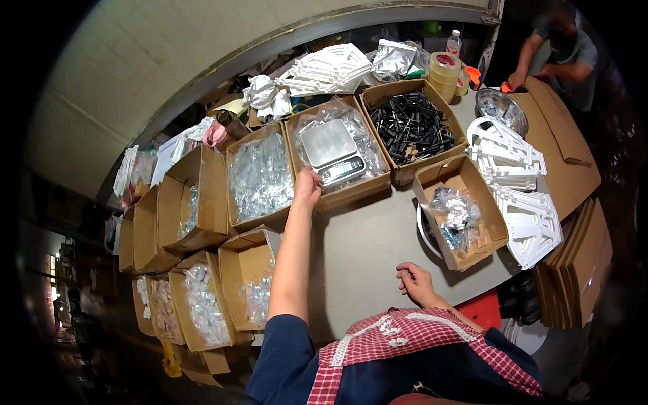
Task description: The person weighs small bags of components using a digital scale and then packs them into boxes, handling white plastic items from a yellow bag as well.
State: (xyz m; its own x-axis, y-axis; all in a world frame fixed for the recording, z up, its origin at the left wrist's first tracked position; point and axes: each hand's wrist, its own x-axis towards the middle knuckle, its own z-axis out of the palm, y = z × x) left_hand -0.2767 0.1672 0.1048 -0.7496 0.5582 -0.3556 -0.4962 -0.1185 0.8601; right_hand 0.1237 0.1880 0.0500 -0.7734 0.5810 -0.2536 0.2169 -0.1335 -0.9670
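Note:
My left hand is stretched forward, its fingers closed at the near left corner of a digital scale. The scale has a silver weighing plate and a lit display. It rests on clear plastic bags inside an open cardboard box. Over the grey table, close to my body, my right hand is loosely curled, and nothing shows in it. Nearest to it is a smaller cardboard box with small bags of white and metal parts.
Left stand several cardboard boxes of bagged parts. Another box holds black pieces. White plastic brackets lie right, near a metal bowl and tape rolls. Flat cardboard stands beside the table. Another person works at the far right.

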